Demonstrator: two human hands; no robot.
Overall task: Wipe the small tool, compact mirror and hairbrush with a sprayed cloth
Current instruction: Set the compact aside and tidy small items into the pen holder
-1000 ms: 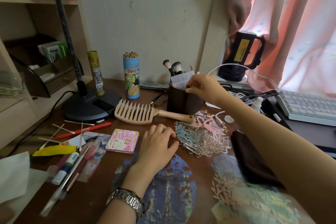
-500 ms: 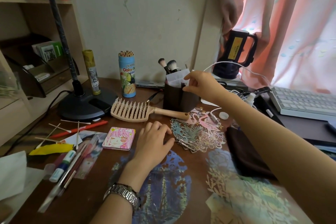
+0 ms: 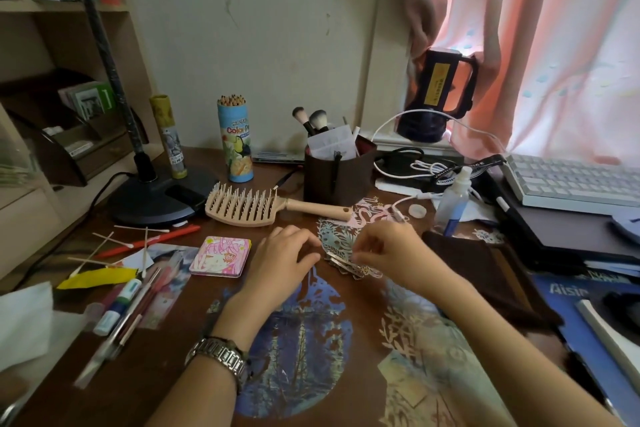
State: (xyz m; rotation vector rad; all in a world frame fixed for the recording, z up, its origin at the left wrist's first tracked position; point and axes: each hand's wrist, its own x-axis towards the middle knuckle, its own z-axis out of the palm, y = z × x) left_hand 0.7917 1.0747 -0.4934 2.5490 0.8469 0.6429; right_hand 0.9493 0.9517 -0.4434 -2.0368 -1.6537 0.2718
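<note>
A small silvery metal tool [image 3: 341, 262] lies on paper cut-outs at the middle of the desk. My right hand [image 3: 391, 253] curls over its right end, fingertips pinching it. My left hand [image 3: 284, 260] rests on the desk just left of the tool, fingers loosely bent and holding nothing. The pink compact mirror [image 3: 220, 256] lies shut to the left of that hand. Behind both hands the beige hairbrush [image 3: 249, 210] lies with its bristles up. A dark brown cloth [image 3: 485, 263] lies to the right, with a small spray bottle [image 3: 452, 201] standing behind it.
A brown holder [image 3: 336, 180] with makeup brushes stands behind the hairbrush, and a coloured pencil tube [image 3: 235, 142] and a lamp base [image 3: 156, 198] to its left. Cotton swabs, pens and a white tissue [image 3: 24, 319] crowd the left. A keyboard [image 3: 571, 180] and books fill the right.
My right hand has come down from the brown holder to the small tool. My left hand has stayed in place on the desk.
</note>
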